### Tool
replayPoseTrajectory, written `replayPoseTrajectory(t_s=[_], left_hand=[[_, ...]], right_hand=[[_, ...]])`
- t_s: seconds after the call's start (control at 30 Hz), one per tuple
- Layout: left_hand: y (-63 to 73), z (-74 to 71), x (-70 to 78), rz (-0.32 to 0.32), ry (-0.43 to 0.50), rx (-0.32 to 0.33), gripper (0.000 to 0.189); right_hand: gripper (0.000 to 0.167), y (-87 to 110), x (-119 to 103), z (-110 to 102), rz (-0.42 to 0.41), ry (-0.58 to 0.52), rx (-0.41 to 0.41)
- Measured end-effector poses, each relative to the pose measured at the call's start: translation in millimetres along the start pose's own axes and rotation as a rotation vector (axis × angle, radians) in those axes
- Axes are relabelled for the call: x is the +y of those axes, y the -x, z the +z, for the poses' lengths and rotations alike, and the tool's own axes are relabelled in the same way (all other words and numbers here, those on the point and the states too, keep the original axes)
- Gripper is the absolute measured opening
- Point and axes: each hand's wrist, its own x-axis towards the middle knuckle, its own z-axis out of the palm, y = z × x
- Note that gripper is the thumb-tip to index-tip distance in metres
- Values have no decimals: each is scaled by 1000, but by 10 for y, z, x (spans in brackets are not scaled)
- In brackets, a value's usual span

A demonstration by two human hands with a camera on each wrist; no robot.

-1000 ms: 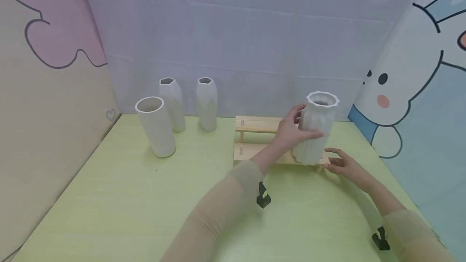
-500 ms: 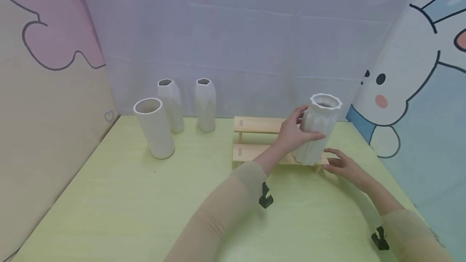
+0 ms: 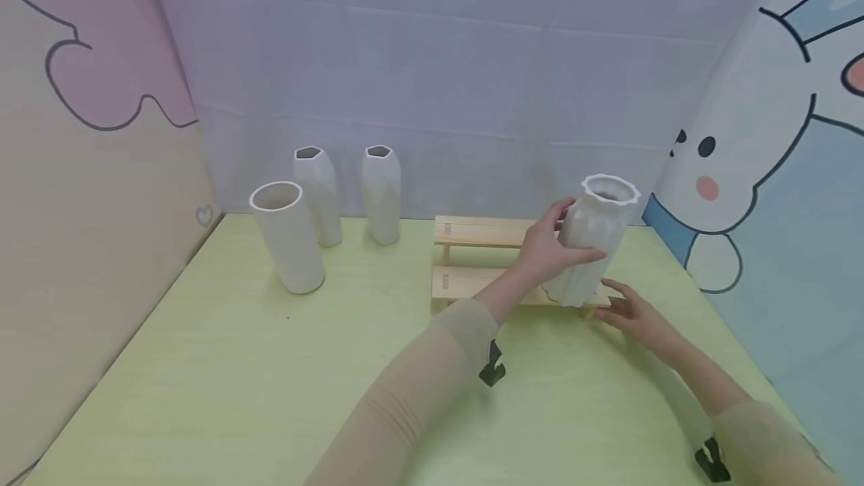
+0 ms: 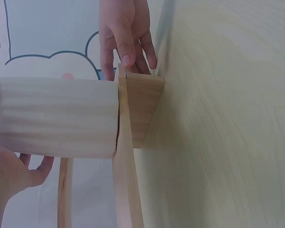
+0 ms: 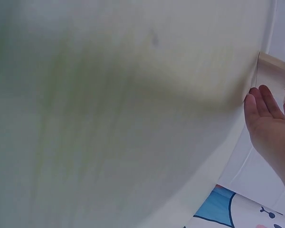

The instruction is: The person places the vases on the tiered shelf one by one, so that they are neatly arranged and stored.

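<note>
A white fluted vase (image 3: 589, 250) with a scalloped rim stands on the lower board of a two-step wooden rack (image 3: 472, 281), leaning a little to the right in the head view. My left hand (image 3: 547, 250) grips its side, thumb across the front and fingers behind. In the left wrist view the base of the vase (image 4: 61, 116) meets the board (image 4: 126, 166), with a thin dark line between them. My right hand (image 3: 637, 321) is at the rack's right end, its loosely bent fingertips against or very close to the board and leg (image 4: 145, 102); contact is hard to tell.
At the left of the pale green table (image 3: 270, 396) stand a white cylindrical vase (image 3: 289, 242) and two white faceted vases, one behind it (image 3: 320, 197) and one to its right (image 3: 382, 197). A cloth backdrop (image 3: 432, 81) rises behind; printed panels flank the table.
The vase's top has tipped slightly to the right, with my left hand shifting along with it, while its base has barely moved. My right hand has moved only slightly at the rack's end.
</note>
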Motion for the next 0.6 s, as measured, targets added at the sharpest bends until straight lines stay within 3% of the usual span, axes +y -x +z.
replayPoseTrajectory(t_s=[0.27,0.6], left_hand=[[45,1,4,34,-39,-18,93],[63,-10,-29,76,-46,-25,91]], right_hand=[[70,73,-55,101,-47,-12,50],[66,83,-31,156,-28,-47,107]])
